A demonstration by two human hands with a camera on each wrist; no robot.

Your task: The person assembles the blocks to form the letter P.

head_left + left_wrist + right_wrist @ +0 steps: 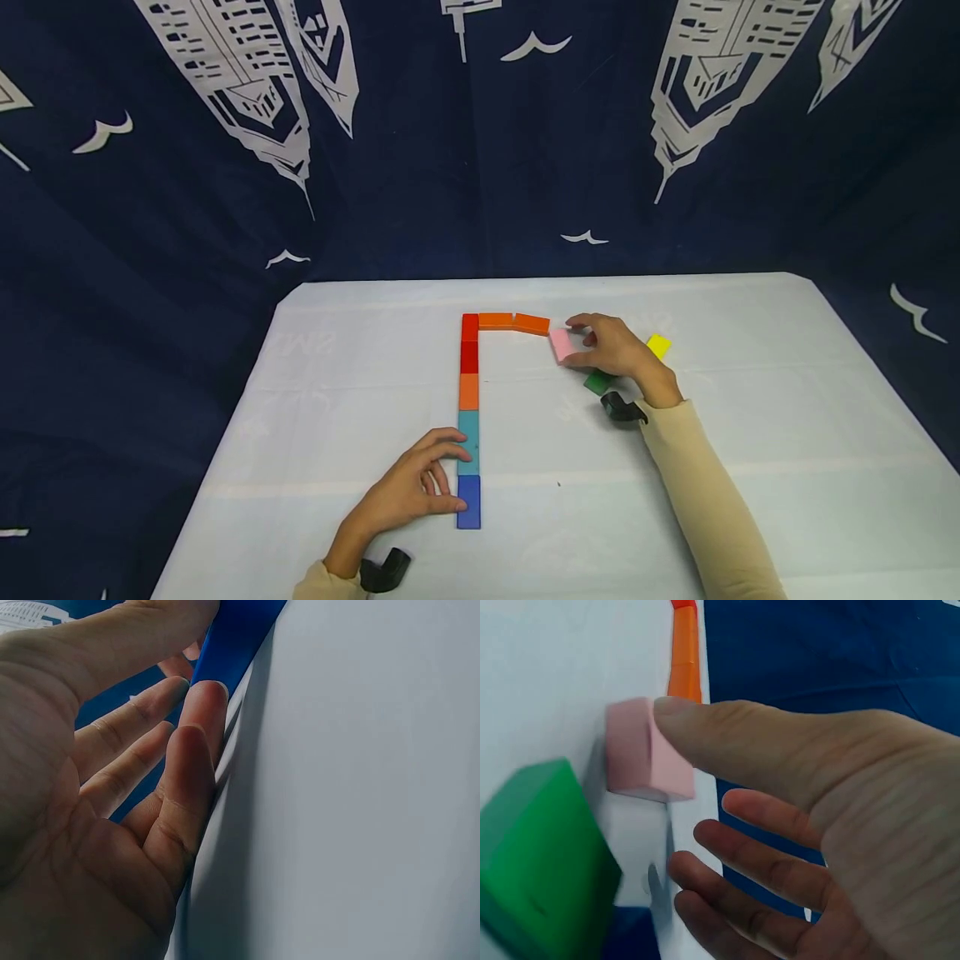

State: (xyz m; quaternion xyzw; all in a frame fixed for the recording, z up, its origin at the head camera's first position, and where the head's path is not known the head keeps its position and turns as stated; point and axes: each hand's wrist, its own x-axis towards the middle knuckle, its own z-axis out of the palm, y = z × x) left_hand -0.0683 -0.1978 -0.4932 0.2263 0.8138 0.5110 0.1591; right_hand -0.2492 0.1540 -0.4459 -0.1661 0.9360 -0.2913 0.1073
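In the head view, a row of blocks runs up the table: a blue block (468,502) nearest, then teal (468,425), orange (468,392) and red (469,357). Two orange blocks (496,322) continue rightward from its far end, the second slightly angled. My left hand (412,483) rests along the row's left side, thumb at the blue block, loosely bent fingers over the teal part. A pink block (561,345) stands near the angled orange one. My right hand (611,346) touches the pink block with its thumb (727,735); in the right wrist view the other fingers are spread apart from it.
A green block (599,382) lies under the right wrist, and a yellow block (658,346) lies just beyond it. The right wrist view also shows a dark blue piece (634,934) behind the green block. A dark patterned cloth (480,167) hangs behind the white table (337,417).
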